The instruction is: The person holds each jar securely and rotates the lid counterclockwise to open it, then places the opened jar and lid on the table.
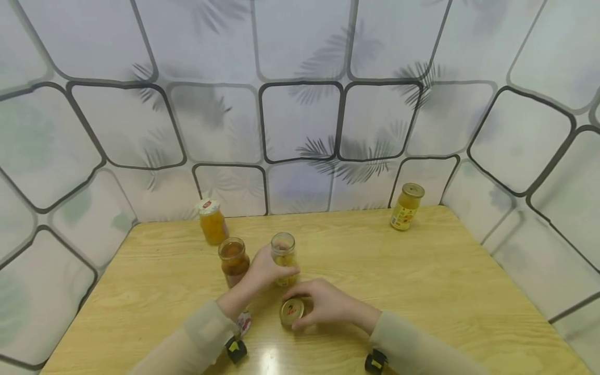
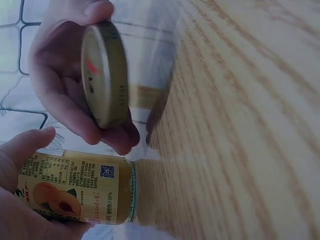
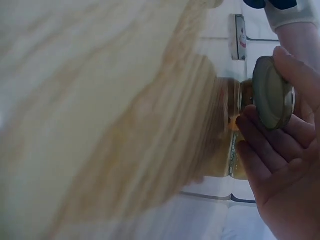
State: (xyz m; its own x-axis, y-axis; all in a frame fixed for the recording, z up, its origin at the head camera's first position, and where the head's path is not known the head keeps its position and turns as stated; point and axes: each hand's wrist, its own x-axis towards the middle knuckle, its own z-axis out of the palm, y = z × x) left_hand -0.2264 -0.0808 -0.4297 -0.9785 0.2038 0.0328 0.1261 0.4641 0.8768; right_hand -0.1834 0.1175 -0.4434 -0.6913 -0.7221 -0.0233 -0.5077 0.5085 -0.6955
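My left hand (image 1: pixel 266 268) grips an upright, lidless glass jar (image 1: pixel 284 258) of yellow fruit. Its peach-printed label (image 2: pixel 75 192) faces the left wrist camera. In front of that jar, my right hand (image 1: pixel 323 302) pinches a gold metal lid (image 1: pixel 292 312) by its rim between thumb and fingers. The left wrist view shows the lid tilted on edge, with red print on its top; its pale underside (image 3: pixel 270 92) shows in the right wrist view. Just left of the left hand stands another open jar (image 1: pixel 233 260) with darker amber contents.
A white printed lid (image 1: pixel 244 322) lies on the wooden table (image 1: pixel 469 291) beside the left sleeve. At the back left stands a jar of orange fruit (image 1: pixel 213 225) with a white lid. A gold-lidded yellow jar (image 1: pixel 405 208) stands at the back right, near the patterned backdrop (image 1: pixel 300 120).
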